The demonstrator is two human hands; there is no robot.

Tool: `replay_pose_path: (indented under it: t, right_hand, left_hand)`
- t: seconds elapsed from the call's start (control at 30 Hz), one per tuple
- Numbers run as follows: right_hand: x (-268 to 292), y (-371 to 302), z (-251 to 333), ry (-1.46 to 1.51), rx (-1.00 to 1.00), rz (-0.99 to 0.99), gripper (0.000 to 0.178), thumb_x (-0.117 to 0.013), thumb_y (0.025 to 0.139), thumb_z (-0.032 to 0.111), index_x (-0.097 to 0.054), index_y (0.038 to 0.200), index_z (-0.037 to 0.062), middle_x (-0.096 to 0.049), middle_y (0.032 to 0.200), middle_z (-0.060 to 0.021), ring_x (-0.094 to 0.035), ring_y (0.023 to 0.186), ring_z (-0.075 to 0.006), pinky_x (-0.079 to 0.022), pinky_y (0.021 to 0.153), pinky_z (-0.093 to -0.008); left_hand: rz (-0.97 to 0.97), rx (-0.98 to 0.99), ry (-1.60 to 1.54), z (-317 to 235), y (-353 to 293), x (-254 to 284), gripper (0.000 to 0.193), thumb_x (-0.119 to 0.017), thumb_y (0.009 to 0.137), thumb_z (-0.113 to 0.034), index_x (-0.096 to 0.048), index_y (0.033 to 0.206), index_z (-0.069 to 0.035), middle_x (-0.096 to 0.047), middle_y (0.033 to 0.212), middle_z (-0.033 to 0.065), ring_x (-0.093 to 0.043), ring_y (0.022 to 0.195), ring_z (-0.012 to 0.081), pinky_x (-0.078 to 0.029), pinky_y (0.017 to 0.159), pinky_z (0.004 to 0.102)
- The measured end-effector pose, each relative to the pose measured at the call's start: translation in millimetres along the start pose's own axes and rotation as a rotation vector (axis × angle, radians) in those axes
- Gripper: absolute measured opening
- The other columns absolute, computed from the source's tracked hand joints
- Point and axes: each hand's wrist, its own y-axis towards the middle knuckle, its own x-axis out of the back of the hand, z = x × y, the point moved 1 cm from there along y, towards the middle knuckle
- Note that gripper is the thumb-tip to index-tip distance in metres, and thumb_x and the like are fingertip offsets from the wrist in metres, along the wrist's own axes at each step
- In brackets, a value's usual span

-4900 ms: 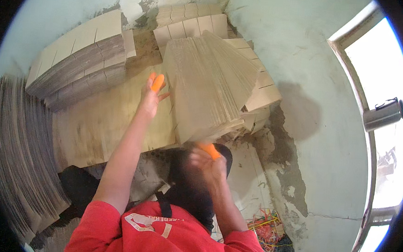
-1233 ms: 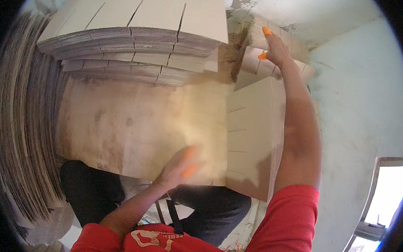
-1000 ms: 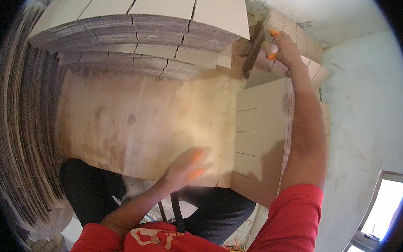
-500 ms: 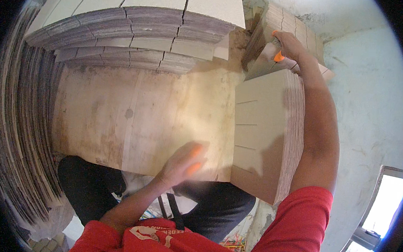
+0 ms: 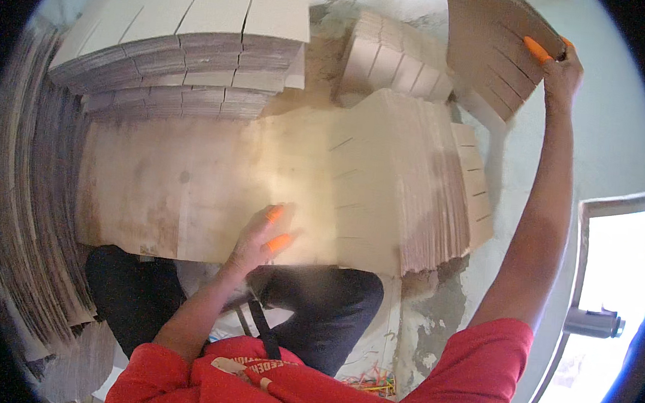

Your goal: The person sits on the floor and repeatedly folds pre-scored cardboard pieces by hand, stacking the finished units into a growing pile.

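Observation:
At the far right my right hand (image 5: 561, 72), with orange finger covers, is closed on the edge of a brown slotted cardboard sheet (image 5: 487, 53), held up and tilted. Whether it is one sheet or a thin bundle I cannot tell. Below it, a leaning stack of slotted cardboard sheets (image 5: 383, 176) is fanned out on the right side of the board. My left hand (image 5: 260, 236), also wearing orange finger covers, hovers over the wooden board (image 5: 146, 183) near its front edge. Its fingers are apart and nothing is in them.
Tall piles of slotted cardboard (image 5: 198, 53) stand along the back left. A smaller pile (image 5: 398, 58) sits at the back right. Many upright sheets (image 5: 28, 176) line the left side. A pale wall and a bright window (image 5: 608, 367) are at the right.
My right hand has lifted a slotted sheet from the back right, outward to the right. The right-hand stack has spread and leaned. My left hand remains over the board; the view has shifted.

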Motion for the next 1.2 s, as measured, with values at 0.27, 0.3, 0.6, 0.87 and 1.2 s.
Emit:
replay_pose_path:
  t: [0.27, 0.3, 0.6, 0.87, 1.2]
  right_hand:
    - [149.5, -124.9, 73.2, 0.51, -0.285, -0.416, 0.03, -0.061, 0.079, -0.007, -0.062, 0.108, -0.0071, -0.063, 0.101, -0.016, -0.063, 0.087, -0.0267, -0.053, 0.08, -0.0377]
    - [167.5, -153.1, 86.6, 0.326, -0.296, -0.325, 0.031, -0.059, 0.08, -0.008, -0.061, 0.111, -0.0067, -0.062, 0.103, -0.0168, -0.062, 0.089, -0.027, -0.053, 0.081, -0.0384]
    - [186.0, -378.5, 190.4, 1.262, -1.089, -0.169, 0.042, -0.057, 0.095, 0.022, -0.048, 0.133, 0.0055, -0.057, 0.125, -0.0069, -0.056, 0.112, -0.0214, -0.049, 0.094, -0.0403]
    - [197.3, -502.1, 150.6, 1.154, -0.818, 0.544, 0.043, -0.059, 0.087, 0.002, -0.052, 0.129, -0.0016, -0.059, 0.119, -0.0113, -0.059, 0.104, -0.0199, -0.049, 0.089, -0.0345]
    - [225.4, -384.8, 181.3, 0.761, -0.3, 0.832, 0.087, -0.076, 0.074, 0.016, -0.031, 0.148, 0.0039, -0.044, 0.144, -0.0203, -0.05, 0.126, -0.0363, -0.046, 0.097, -0.0419]
  left_hand:
    - [-0.094, 0.258, -0.804, -61.2, 26.9, -14.7, 0.078, -0.08, 0.077, -0.02, -0.04, 0.143, -0.004, -0.048, 0.141, 0.0155, -0.046, 0.131, 0.0268, -0.036, 0.11, 0.0407]
    - [-0.058, 0.384, -1.18, -94.4, 42.2, -20.1, 0.083, -0.08, 0.077, -0.025, -0.037, 0.146, -0.005, -0.045, 0.143, 0.0159, -0.042, 0.134, 0.0262, -0.032, 0.112, 0.0418]
    - [-0.139, 0.246, -1.758, -133.2, 45.4, -39.9, 0.074, -0.068, 0.08, -0.056, -0.05, 0.134, -0.008, -0.054, 0.134, 0.0138, -0.048, 0.125, 0.0316, -0.036, 0.108, 0.0482]
    - [-0.438, 0.565, -1.59, -51.3, 19.0, 38.9, 0.057, -0.076, 0.074, -0.037, -0.06, 0.121, -0.009, -0.066, 0.116, 0.011, -0.061, 0.108, 0.0298, -0.049, 0.095, 0.0504]
    - [-0.319, 0.547, -1.183, -8.7, 17.4, 113.1, 0.057, -0.063, 0.086, -0.029, -0.049, 0.136, -0.005, -0.059, 0.129, 0.0146, -0.058, 0.116, 0.0336, -0.047, 0.098, 0.052]
